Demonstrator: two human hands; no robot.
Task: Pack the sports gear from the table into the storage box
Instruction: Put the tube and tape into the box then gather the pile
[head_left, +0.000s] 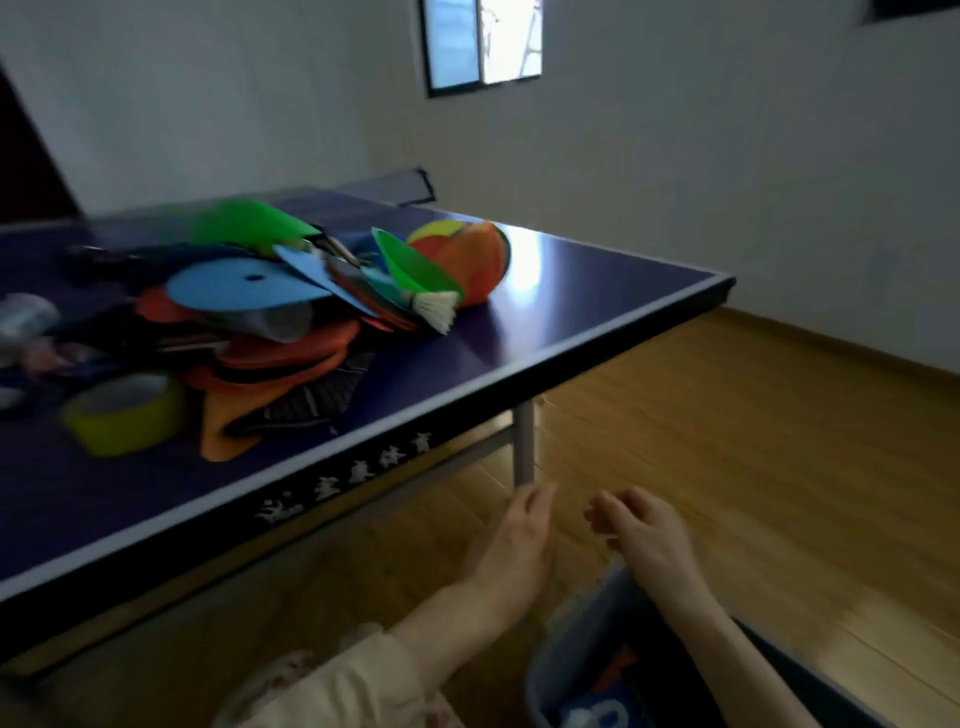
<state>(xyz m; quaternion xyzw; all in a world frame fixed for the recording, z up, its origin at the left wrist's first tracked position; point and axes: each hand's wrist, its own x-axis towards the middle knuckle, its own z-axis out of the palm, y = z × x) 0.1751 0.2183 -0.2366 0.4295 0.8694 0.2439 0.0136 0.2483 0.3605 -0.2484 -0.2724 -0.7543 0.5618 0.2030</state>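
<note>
The left arm wears a loose cream sleeve (337, 680) with a faint reddish print, its cuff ending well short of the wrist, so the forearm and left hand (514, 540) are bare. Beside the sleeve, the right arm shows no clothing at all; forearm and right hand (644, 540) are bare, without rings or watch.

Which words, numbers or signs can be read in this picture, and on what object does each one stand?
White characters on the dark side rail of the table: present, but too blurred to read.
Blue and white print on an item inside the storage box: partly hidden, not readable.
The yellow tape roll shows no text.
</note>
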